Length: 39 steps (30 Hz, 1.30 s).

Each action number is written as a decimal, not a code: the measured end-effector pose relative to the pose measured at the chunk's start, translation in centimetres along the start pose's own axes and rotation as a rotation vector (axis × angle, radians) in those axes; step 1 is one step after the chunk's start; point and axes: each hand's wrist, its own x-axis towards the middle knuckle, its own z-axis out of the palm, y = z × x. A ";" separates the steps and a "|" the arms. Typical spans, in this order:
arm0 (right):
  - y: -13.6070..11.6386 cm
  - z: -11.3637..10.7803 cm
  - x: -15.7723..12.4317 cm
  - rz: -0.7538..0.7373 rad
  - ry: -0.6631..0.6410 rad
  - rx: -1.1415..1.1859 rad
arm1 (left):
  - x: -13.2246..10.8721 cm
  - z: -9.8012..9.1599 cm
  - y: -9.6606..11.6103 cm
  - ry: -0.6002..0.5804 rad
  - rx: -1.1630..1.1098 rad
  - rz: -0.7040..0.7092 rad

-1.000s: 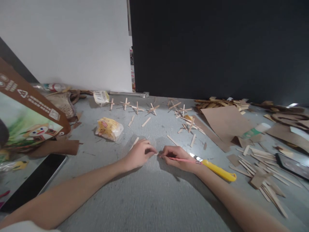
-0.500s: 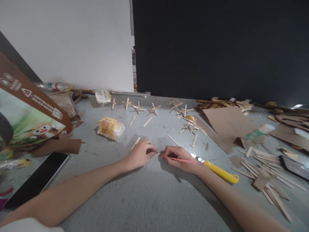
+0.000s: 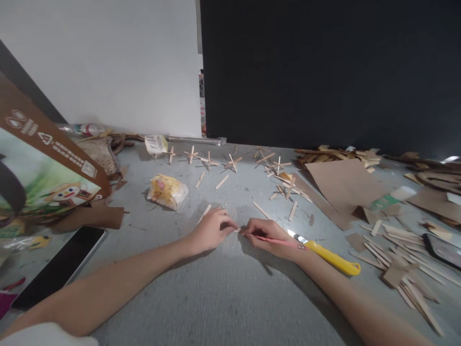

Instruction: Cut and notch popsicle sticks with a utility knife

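My left hand (image 3: 212, 229) rests on the grey table, thumb and fingertips pinched on a small pale wooden piece (image 3: 237, 230) between both hands. In my right hand (image 3: 268, 236) is a thin pink-red pencil-like tool (image 3: 279, 240), its tip hidden at the fingers near that piece. A yellow cutter (image 3: 333, 258) with its blade out lies just right of my right hand. One wooden stick (image 3: 204, 213) lies behind my left hand, another stick (image 3: 260, 210) behind my right. Crossed stick pieces (image 3: 233, 162) stand in a row farther back.
A yellow-patterned packet (image 3: 167, 191) lies left of centre. At the left are a black phone (image 3: 61, 266) and a printed bag (image 3: 54, 168). Cardboard (image 3: 345, 185), loose sticks (image 3: 419, 298) and a second phone (image 3: 444, 250) lie at the right. Dark and white panels stand behind.
The whole view has shifted slightly, so the table items appear a little farther right. Both hands keep nearly the same place and grip.
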 end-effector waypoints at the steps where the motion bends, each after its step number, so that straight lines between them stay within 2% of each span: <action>1: 0.0 0.0 0.0 -0.009 -0.010 -0.008 | 0.0 0.0 0.0 0.004 -0.003 -0.002; 5: -0.2 0.0 0.1 -0.010 0.021 -0.017 | 0.0 -0.1 0.1 -0.003 -0.003 -0.016; 11: -0.5 -0.3 -0.2 -0.008 0.000 -0.007 | 0.0 -0.1 0.2 -0.001 0.021 -0.003; 13: -0.3 -0.3 -0.4 0.020 0.089 -0.008 | -0.1 -0.2 0.4 0.002 0.045 0.013; 18: 0.9 -0.3 -0.5 -0.004 0.469 -0.113 | -0.6 -0.3 0.8 0.004 0.070 0.082; 20: 1.3 -0.5 -0.4 -0.041 0.521 -0.221 | -0.6 -0.2 0.7 0.016 0.060 0.095; 22: 1.3 -0.8 -0.2 -0.106 0.467 -0.384 | -0.6 0.0 0.4 0.047 0.032 0.083; 25: 0.6 -1.0 -0.3 -0.182 0.285 -0.589 | -0.4 0.3 0.0 0.142 0.040 0.038; 27: -0.3 -1.1 -0.8 -0.195 0.185 -0.716 | -0.4 0.4 -0.2 0.197 0.112 0.024; 29: -1.2 -1.3 -1.9 -0.182 0.142 -0.881 | -0.4 0.5 -0.3 0.212 0.183 0.018; 31: -1.8 -2.0 -3.7 -0.134 0.165 -1.027 | -0.3 0.5 -0.3 0.180 0.227 0.008; 33: -1.7 -3.2 -6.0 -0.069 0.266 -1.099 | 0.1 0.4 -0.2 0.131 0.246 -0.028; 36: -0.2 -5.2 -9.7 0.030 0.349 -1.194 | 1.2 0.1 0.1 0.035 0.225 -0.155; 39: 1.8 -6.5 -12.0 0.214 0.342 -1.253 | 2.5 0.0 0.3 0.020 0.222 -0.213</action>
